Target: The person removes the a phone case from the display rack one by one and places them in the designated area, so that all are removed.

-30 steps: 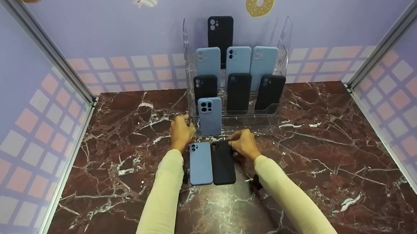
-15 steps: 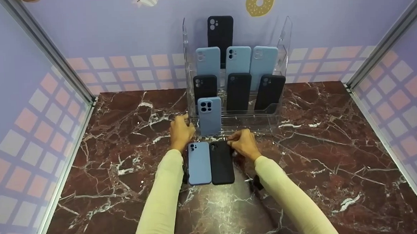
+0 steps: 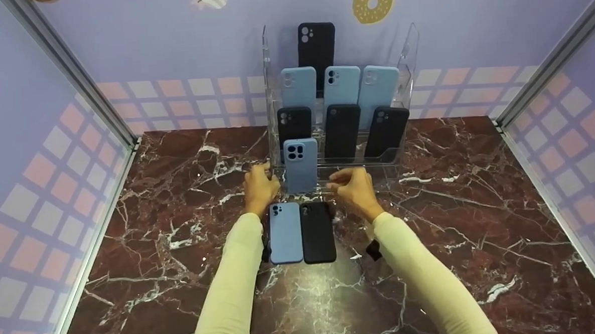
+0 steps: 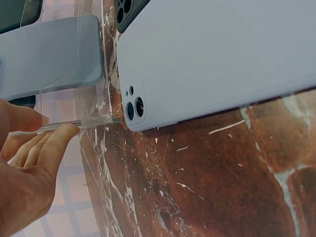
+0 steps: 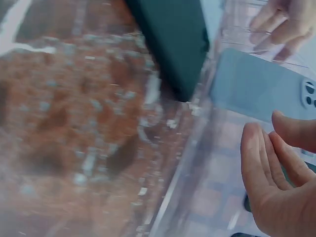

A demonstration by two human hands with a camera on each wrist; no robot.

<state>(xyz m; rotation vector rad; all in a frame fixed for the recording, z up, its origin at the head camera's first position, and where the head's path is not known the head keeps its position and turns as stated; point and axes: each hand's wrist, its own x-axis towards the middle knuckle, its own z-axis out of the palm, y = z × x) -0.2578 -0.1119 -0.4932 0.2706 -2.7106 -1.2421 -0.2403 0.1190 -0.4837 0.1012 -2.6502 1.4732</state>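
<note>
My left hand (image 3: 261,189) pinches the left side panel of the clear acrylic display stand (image 3: 358,172); in the left wrist view, thumb and fingers (image 4: 58,148) lie on either side of the panel's edge. A blue phone case (image 3: 301,169) with a large camera cutout stands upright in the front tier, between the hands. My right hand (image 3: 352,187) is to the right of that case, its fingers (image 5: 254,153) loosely bent with nothing between them. In front of the stand, a blue phone case (image 3: 286,235) and a black phone case (image 3: 319,234) lie side by side on the table.
Higher tiers hold several phone cases: black ones such as the middle black case (image 3: 342,132), blue ones such as the centre blue case (image 3: 341,87), and a black case (image 3: 316,48) at the top. Purple walls (image 3: 182,46) enclose the brown marbled table (image 3: 472,260).
My right hand has left the upper right corner of the black case lying on the table and moved forward towards the stand. My left hand stays at the stand's side.
</note>
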